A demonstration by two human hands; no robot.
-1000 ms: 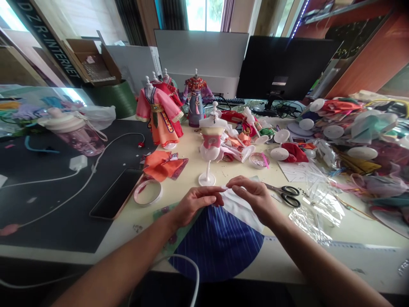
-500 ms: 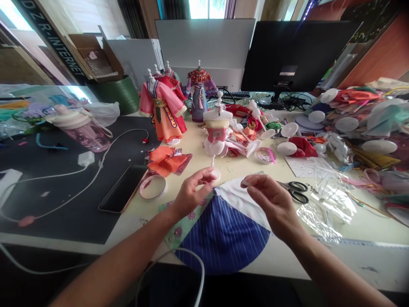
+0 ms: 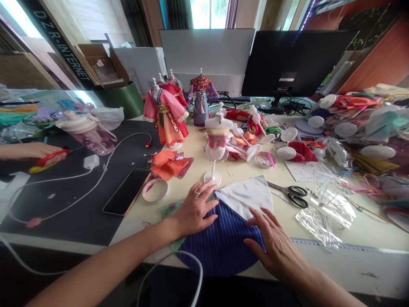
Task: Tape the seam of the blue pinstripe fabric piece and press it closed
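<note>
A half-round piece of navy pinstriped cloth (image 3: 220, 251) lies at the table's front edge, with a white panel (image 3: 252, 192) on its upper right and green floral fabric (image 3: 171, 208) showing at its left. My left hand (image 3: 196, 209), a ring on one finger, rests palm down over the navy cloth's upper left with fingers stretched. My right hand (image 3: 271, 238) is spread over the seam between navy and white, fingertips at the cloth. Neither hand holds anything visible. Just beyond my left fingertips stands a small white mannequin (image 3: 217, 128) in a pink and cream top.
Black-handled scissors (image 3: 292, 194) and clear plastic wrap (image 3: 322, 221) lie right. A tape roll (image 3: 155, 190), phone (image 3: 126, 191) and orange garment (image 3: 169, 164) lie left. Dressed mannequins (image 3: 166, 115) stand behind. Another person's hand (image 3: 47, 153) holds red-and-yellow scissors at far left.
Both hands have come down onto the cloth and opened out; the small white bit in my right fingers no longer shows. Another person's hand with scissors has appeared at far left.
</note>
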